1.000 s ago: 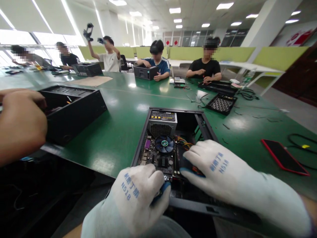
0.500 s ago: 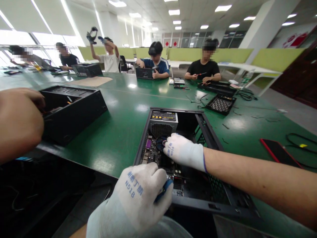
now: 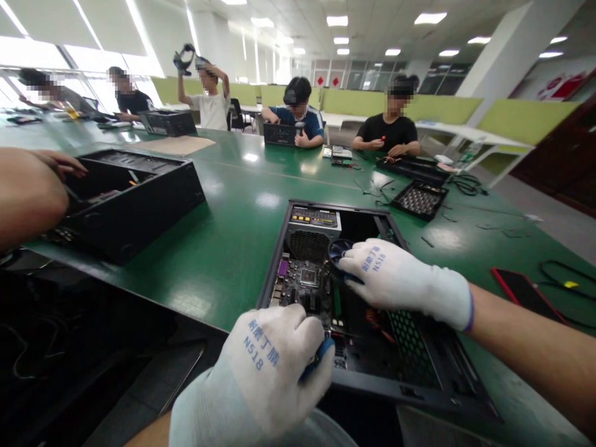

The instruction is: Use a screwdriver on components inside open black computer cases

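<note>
An open black computer case [image 3: 279, 242] lies in front of me, its motherboard [image 3: 298, 298] facing up. My right hand [image 3: 382, 273], in a white glove with blue-coated fingers, grips the round black CPU cooler fan [image 3: 339, 249]. The fan is tilted and to the right of the bare CPU socket [image 3: 308, 277]. Over the case's near left edge, my left hand [image 3: 279, 360], gloved alike, is closed, thumb against fingers; whatever it may hold is hidden. At the case's far end sits the power supply [image 3: 314, 226], with a purple port [image 3: 282, 268] nearer on the motherboard.
On the green table [image 3: 233, 248], another person's arm [image 3: 32, 192] reaches into a second black case [image 3: 139, 211] at left. A black drive cage [image 3: 420, 198], loose cables [image 3: 465, 184] and a red-edged black phone-like slab [image 3: 524, 295] lie to the right. Several people work opposite.
My right hand has moved right with the cooler fan, away from the motherboard's middle, uncovering the CPU socket. My left hand stays nearly in place. The view has shifted slightly.
</note>
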Demonstrator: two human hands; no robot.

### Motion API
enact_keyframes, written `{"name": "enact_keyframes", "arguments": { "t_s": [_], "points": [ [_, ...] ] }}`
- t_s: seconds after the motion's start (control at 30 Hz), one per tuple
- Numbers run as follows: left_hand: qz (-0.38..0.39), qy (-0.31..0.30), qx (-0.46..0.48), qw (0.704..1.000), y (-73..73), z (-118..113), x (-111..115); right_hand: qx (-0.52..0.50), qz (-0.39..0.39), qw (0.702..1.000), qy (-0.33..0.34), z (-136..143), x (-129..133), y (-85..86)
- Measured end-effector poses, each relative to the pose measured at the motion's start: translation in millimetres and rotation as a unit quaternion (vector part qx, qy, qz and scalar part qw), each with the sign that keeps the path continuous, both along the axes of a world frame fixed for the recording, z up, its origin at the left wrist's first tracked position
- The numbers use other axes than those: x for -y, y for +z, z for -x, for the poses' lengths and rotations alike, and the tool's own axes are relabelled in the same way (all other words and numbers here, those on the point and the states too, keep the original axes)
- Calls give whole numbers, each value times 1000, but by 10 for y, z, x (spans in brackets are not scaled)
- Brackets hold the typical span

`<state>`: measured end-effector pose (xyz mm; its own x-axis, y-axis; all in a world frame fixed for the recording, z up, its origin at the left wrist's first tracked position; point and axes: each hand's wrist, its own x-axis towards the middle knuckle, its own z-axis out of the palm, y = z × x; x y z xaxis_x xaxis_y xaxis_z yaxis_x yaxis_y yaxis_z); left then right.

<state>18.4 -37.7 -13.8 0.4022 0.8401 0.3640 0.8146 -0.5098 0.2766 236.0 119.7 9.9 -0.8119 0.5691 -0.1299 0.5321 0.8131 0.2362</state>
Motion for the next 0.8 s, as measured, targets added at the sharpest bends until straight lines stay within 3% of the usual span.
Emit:
{"name": "enact_keyframes", "arguments": {
  "t_s": [0.17,0.43,0.63,0.8],
  "points": [
    [-9,12,0,1000,2,-19,-9,65,-15,995,-73,-43,-133,18],
    [-22,12,3,1000,-6,-23,-7,143,-13,981,-131,163,-469,-30],
    [-22,14,-8,1000,5,-27,-9,122,-9,980,-156,207,-725,-158],
    [-19,14,0,1000,14,-36,-13,53,-32,986,-156,96,-660,-60]
  ]
}}
